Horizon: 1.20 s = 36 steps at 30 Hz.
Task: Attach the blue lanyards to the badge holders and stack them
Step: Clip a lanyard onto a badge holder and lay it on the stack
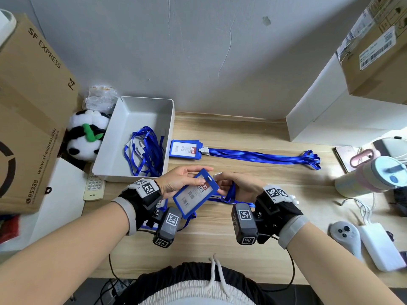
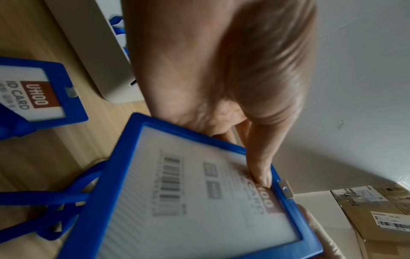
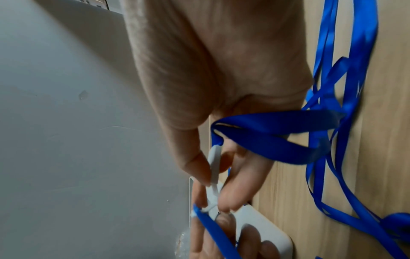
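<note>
My left hand [image 1: 201, 172] grips a blue badge holder [image 1: 196, 192] above the desk, tilted, with the thumb [image 2: 261, 175] pressed on its clear face [image 2: 199, 192]. My right hand [image 1: 220, 179] pinches the white clip [image 3: 214, 168] of a blue lanyard [image 3: 288, 136], and the clip's strap meets the slot on the holder's top edge [image 2: 285, 190]. The lanyard trails over the desk below my right hand. Another badge holder [image 2: 29, 94] lies under my left wrist. A stack of finished holders [image 1: 184, 148] lies behind, their lanyards [image 1: 264, 156] stretched to the right.
A white tray [image 1: 123, 119] at the back left holds loose blue lanyards [image 1: 145, 150]. A cardboard box [image 1: 28, 106], a panda plush [image 1: 88, 135] and a remote [image 1: 93, 188] stand left. A bottle [image 1: 370, 177], phone [image 1: 345, 155], controller [image 1: 344, 234] and white charger [image 1: 378, 245] crowd the right.
</note>
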### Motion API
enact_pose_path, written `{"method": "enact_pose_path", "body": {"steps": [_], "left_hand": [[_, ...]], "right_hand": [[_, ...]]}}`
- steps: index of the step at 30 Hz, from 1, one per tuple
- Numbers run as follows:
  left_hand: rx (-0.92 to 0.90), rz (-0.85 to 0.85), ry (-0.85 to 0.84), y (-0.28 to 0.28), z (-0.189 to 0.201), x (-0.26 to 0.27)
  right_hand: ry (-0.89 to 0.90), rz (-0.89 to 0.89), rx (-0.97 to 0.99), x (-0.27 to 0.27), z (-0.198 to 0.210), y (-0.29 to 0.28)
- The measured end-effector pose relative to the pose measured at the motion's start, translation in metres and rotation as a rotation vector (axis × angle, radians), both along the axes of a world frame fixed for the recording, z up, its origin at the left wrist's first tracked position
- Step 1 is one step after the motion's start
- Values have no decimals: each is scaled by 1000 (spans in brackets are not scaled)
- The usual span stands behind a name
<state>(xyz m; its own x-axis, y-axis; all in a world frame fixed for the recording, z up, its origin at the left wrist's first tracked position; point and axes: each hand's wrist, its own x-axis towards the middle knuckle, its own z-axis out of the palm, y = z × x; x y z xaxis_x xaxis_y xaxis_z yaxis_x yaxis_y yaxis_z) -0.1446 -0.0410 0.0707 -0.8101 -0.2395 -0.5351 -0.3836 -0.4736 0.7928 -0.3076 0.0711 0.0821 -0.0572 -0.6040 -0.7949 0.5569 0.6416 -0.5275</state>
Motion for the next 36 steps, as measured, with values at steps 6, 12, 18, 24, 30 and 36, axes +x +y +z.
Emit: {"method": "enact_pose_path", "body": {"steps": [6, 12, 18, 24, 30, 36], "left_hand": [[-2, 1, -5, -2, -3, -3], [-16, -14, -17, -2, -4, -5], [19, 33, 2, -4, -3, -6], [-312, 116, -203, -9, -10, -5], [-280, 39, -261, 1, -8, -12], [-326, 47, -206, 9, -5, -16]], "right_hand": [[31, 49, -21, -2, -1, 0], [159, 133, -10, -1, -7, -7], [376, 239, -1, 1, -16, -7], [262, 94, -199, 1, -18, -6], [361, 155, -233, 2, -16, -4], [545, 172, -208, 4, -15, 1]]}}
